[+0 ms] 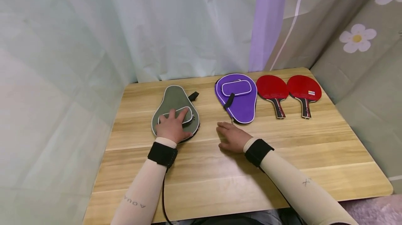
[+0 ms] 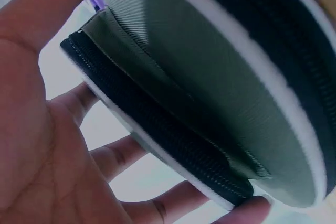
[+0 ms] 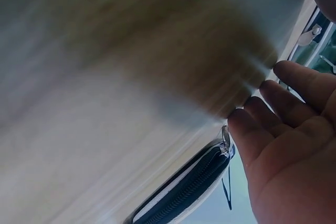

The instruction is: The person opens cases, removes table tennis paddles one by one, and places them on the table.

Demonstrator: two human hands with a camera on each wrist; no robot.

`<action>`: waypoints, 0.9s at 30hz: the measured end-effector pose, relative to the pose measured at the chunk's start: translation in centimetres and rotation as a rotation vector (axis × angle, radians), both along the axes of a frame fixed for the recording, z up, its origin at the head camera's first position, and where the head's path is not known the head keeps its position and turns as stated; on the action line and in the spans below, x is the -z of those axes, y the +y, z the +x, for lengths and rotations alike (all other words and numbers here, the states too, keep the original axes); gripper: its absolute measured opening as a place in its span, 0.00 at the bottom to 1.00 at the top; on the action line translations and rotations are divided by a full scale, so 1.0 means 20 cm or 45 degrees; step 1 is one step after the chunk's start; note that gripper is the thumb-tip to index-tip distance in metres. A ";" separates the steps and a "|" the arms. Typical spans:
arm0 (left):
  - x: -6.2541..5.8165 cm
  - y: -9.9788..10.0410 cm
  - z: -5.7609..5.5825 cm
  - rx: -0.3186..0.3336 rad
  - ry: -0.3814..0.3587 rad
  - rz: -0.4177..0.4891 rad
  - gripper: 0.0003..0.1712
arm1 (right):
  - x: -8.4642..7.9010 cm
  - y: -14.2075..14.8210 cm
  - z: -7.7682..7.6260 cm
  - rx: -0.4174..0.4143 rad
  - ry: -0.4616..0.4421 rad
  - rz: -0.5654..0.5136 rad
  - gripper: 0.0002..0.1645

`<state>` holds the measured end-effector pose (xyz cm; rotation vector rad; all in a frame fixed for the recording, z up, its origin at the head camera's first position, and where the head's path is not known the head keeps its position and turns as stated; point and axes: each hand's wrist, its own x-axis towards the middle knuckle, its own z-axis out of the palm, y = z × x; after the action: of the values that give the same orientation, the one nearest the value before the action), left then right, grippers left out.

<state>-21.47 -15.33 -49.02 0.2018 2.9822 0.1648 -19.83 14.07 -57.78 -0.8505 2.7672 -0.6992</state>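
A grey-green table tennis bat case [image 1: 173, 96] with white piping lies on the table, wide end toward me. My left hand [image 1: 172, 127] rests over its small zipped pocket [image 2: 157, 124], fingers spread and touching the pocket's face and edge. To the right lies a purple bat case [image 1: 245, 108], its narrow end toward me, with a pocket and a black strap. My right hand [image 1: 233, 137] is just in front of that narrow end, fingers extended and holding nothing. In the right wrist view, the purple case's zip pull [image 3: 226, 136] appears close to the little finger.
Two red table tennis bats [image 1: 272, 87] [image 1: 304, 87] lie side by side right of the purple case, handles toward me. The wooden table [image 1: 314, 158] meets curtains [image 1: 194, 26] at its back and sides. A black cable [image 1: 163, 197] trails from the left wrist.
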 end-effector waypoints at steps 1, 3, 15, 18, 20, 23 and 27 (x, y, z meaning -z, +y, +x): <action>0.00 0.01 0.02 0.005 0.000 0.000 0.63 | 0.00 0.00 0.00 0.000 0.000 -0.007 0.46; -0.01 0.04 0.05 0.020 0.002 -0.004 0.63 | 0.01 0.00 -0.01 0.008 -0.009 -0.010 0.47; -0.03 0.16 0.16 0.088 0.026 -0.044 0.63 | 0.03 -0.02 -0.07 0.027 -0.007 0.023 0.52; -0.03 0.19 0.19 0.099 0.029 -0.054 0.63 | 0.03 -0.03 -0.08 0.020 0.004 0.017 0.53; -0.02 0.22 0.21 0.115 0.040 -0.054 0.63 | 0.04 -0.02 -0.08 0.022 0.009 0.023 0.52; -0.01 0.25 0.24 0.145 0.074 -0.042 0.63 | 0.03 -0.02 -0.07 0.026 0.026 0.019 0.51; -0.02 0.27 0.26 0.166 0.113 -0.025 0.62 | 0.01 -0.02 -0.05 0.040 0.033 0.001 0.51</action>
<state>-16.30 -9.96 -48.59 0.4109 3.0443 0.1143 -20.83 13.76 -58.05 -0.8235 2.8090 -0.6972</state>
